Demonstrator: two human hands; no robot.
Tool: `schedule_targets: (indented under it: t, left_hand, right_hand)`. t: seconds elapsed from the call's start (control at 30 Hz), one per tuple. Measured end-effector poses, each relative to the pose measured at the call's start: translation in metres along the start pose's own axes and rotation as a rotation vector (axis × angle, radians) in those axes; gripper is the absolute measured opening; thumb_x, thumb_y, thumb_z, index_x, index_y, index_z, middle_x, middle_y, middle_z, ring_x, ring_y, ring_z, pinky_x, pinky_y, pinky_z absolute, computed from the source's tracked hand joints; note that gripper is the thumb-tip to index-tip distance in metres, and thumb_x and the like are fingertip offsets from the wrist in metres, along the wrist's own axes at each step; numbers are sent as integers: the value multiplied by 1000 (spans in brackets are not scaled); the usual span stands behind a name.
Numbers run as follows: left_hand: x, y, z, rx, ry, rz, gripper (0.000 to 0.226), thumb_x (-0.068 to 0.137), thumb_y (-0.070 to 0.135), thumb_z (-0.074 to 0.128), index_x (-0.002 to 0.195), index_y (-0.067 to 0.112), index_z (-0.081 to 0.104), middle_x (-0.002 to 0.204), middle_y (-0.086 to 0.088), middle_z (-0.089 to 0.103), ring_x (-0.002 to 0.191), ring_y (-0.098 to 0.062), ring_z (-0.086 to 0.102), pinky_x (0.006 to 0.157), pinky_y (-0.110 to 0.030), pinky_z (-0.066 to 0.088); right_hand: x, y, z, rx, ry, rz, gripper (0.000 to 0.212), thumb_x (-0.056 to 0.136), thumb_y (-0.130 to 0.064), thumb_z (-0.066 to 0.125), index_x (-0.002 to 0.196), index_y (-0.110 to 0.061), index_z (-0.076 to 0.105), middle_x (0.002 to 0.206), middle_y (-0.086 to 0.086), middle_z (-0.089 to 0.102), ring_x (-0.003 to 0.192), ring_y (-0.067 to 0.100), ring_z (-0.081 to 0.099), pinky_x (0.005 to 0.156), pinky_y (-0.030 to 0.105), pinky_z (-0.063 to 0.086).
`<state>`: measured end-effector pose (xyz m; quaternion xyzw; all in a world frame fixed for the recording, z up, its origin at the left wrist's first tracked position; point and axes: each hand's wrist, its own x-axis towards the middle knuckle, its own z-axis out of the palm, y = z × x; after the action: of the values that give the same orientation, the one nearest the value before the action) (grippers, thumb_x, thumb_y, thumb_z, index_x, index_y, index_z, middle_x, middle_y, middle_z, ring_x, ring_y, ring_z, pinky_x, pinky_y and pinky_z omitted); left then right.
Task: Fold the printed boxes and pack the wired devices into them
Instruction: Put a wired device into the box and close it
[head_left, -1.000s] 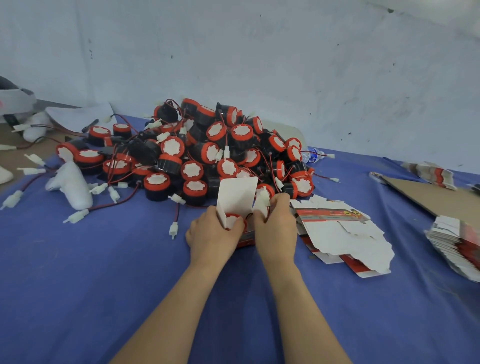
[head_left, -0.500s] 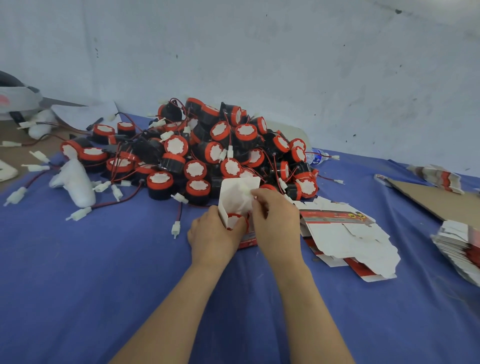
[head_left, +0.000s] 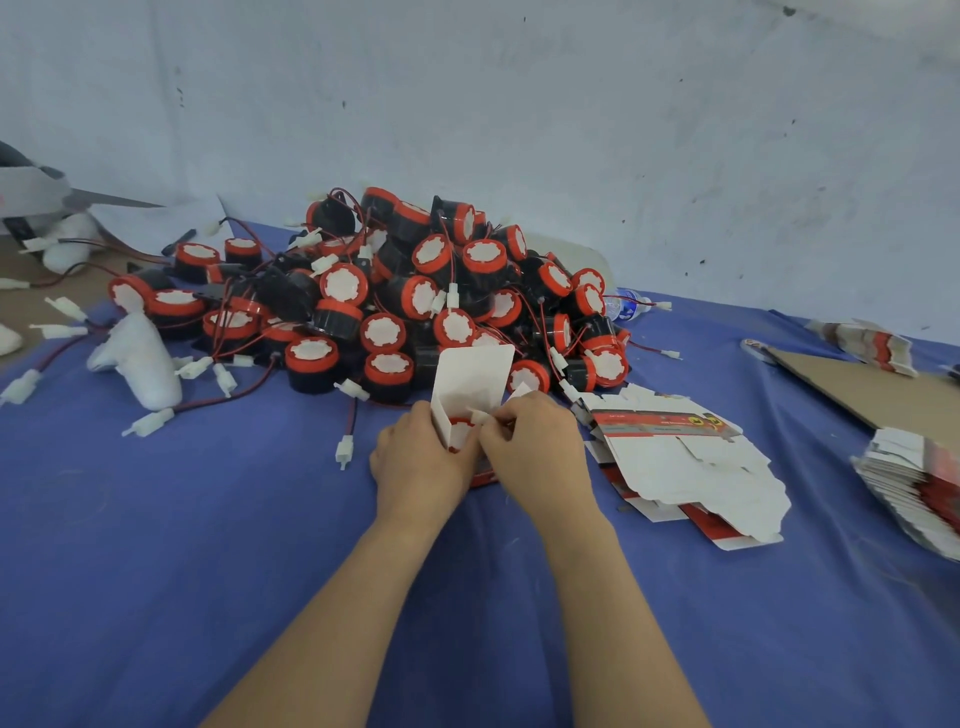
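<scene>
- Gripping the half-folded box (head_left: 474, 376) upright on the blue counter (head_left: 156, 545), the left hand (head_left: 415, 462) curls its fingers round the side.
- The right hand (head_left: 537, 449) pinches a small white piece (head_left: 480, 415) at the mouth, above a red-rimmed device (head_left: 460, 430) inside.
- The device pile (head_left: 415, 291) lies just behind.

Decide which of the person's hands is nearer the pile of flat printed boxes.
Right. The right hand lies just left of the flat printed boxes; the left hand is farther left, across the open box it grips.
</scene>
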<state>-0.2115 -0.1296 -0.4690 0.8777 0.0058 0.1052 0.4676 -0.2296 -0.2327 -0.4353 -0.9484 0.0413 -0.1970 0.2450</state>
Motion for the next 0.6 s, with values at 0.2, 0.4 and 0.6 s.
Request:
schedule_targets:
  t: [0.2,0.4,0.6]
  left_hand:
    - [-2,2,1,32,32,45,37,86,46,59,105,15,54,102,-3,63,103,-24,54,87,-45,48]
    - [-1,0,1,46,33,38,39,86,46,59,109,15,55,108,-4,60,107,-26,53,89,-43,46]
    - [-1,-4,1,-24,61,30,43,84,44,64,116,18,54,117,-2,38,100,-22,54,79,-33,48]
  right_hand:
    - [2,-1,6,-16,90,62,19,96,-27,54,98,-11,64,93,4,64,89,20,56,77,35,47]
    - [4,5,7,-244,85,56,28,96,-22,46,114,-29,66,116,-3,54,107,22,38,88,31,26]
    - [1,14,9,-135,-63,125,27,93,-25,46,93,-23,73,159,0,7,144,30,1,115,44,7]
